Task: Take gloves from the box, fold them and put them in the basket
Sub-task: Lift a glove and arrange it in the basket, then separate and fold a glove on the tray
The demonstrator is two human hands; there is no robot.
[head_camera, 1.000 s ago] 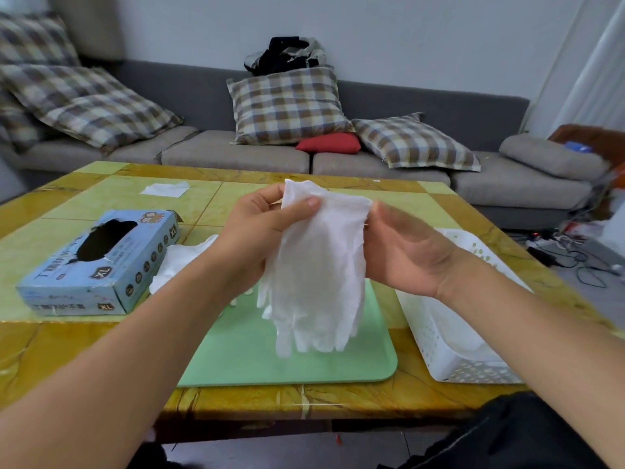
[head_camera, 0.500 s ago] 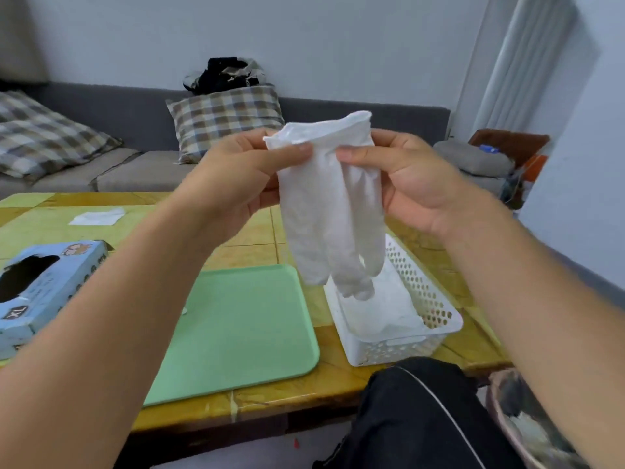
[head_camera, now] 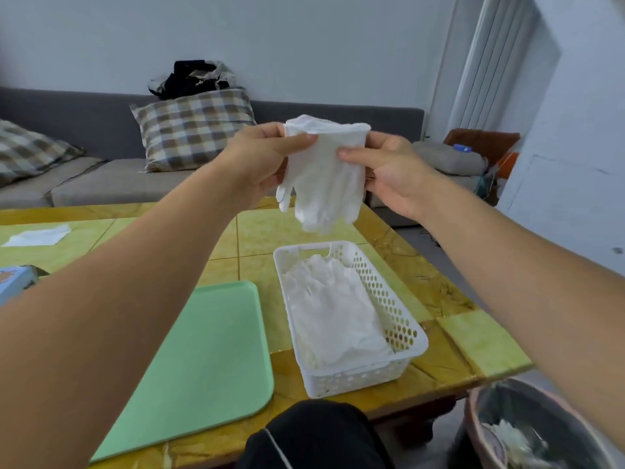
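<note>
Left hand and right hand both pinch the cuff end of the white gloves, mid-frame, fingers dangling above the far end of the white basket. Looks like the put-away step: basket, lower centre, already holds folded gloves. Next: lower in, release; limp fingers may unfold or snag the rim.

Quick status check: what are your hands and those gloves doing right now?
Left hand and right hand both pinch the folded gloves. Gloves held in the air above the white basket, which already holds gloves. Nothing in the way.
</note>
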